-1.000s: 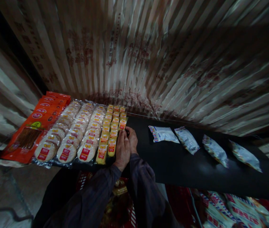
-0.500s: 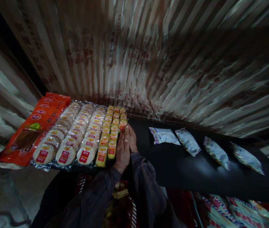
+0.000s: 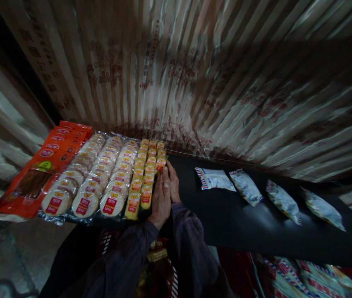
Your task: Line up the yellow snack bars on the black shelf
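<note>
I'm resting my open left hand beside yellow packets reaching the front edge; whether my right hand is gripping, I can't tell. Rightward, black shelf is stretching toward white packets, striped sheeting hanging behind.

Orange packets far left, four white packets right, pleated curtain behind.

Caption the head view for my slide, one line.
Left hand and right hand close together beside yellow packets, crackers and orange bags to their left, four white packets to their right.
</note>
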The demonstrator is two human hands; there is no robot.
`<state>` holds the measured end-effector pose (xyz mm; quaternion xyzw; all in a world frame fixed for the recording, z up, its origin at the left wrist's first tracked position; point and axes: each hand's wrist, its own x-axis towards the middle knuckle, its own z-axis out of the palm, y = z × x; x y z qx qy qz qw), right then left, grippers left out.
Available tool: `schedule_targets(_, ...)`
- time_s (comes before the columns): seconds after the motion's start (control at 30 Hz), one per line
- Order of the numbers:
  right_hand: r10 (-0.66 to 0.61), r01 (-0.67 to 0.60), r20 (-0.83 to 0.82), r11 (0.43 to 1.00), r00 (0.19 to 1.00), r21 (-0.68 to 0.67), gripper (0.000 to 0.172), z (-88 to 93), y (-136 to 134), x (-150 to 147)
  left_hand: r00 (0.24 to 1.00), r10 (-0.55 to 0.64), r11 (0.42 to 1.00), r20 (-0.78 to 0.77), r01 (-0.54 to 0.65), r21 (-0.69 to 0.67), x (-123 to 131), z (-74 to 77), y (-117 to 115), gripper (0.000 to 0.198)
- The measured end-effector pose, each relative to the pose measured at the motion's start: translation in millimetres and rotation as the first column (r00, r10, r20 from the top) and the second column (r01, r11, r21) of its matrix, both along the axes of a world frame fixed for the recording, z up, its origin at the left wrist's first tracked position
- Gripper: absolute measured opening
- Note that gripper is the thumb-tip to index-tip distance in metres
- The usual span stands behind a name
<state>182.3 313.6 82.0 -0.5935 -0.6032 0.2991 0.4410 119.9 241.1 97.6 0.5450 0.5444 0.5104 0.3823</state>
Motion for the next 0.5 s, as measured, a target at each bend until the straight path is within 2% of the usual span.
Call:
schedule_targets(0.13,0.006,-0.006,0.002,0.999,1.0,0.035,0.056,-2.8,-1,-1,1.0,0.017,1.0,-0.006,-0.017,-0.025,1,-1.9,0,0.055)
schedule_targets(0.27,0.005,-0.005,0.046,1.0,0.999,0.01,0.056,-2.2,1,0,0.999,0.034,0.999,-0.01,-0.034,-0.03,3,-4.5,2,0.055)
schedule_targets(0.5,-0.046,0.042,-0.048,0.996,0.998,-0.074,0.064,-8.2,-12,7,0.995,0.091,0.995,-0.05,-0.092,-0.028,5,-11.8,-2,0.055)
